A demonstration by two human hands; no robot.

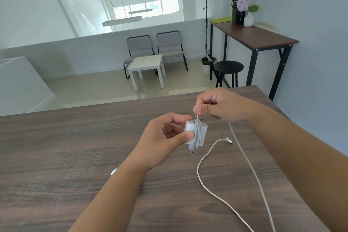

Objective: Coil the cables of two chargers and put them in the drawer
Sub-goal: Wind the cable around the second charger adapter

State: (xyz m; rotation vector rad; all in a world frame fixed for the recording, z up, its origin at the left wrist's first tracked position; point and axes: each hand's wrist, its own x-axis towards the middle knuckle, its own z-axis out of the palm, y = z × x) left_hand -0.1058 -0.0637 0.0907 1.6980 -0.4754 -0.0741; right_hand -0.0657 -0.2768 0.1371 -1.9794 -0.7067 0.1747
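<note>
Head view: left hand (165, 137) is pinching the charger (190, 130) just above the surface (75, 147), while right hand (220, 105) is pinching its cable (197, 130) above the prongs, wrapping it round the body. A judgement: keeping each turn snug and flat beside the previous one, with the left thumb pinning the wraps, should stop slipping. Loose second cable (207, 184) is lying nearby; no drawer is showing.
</note>
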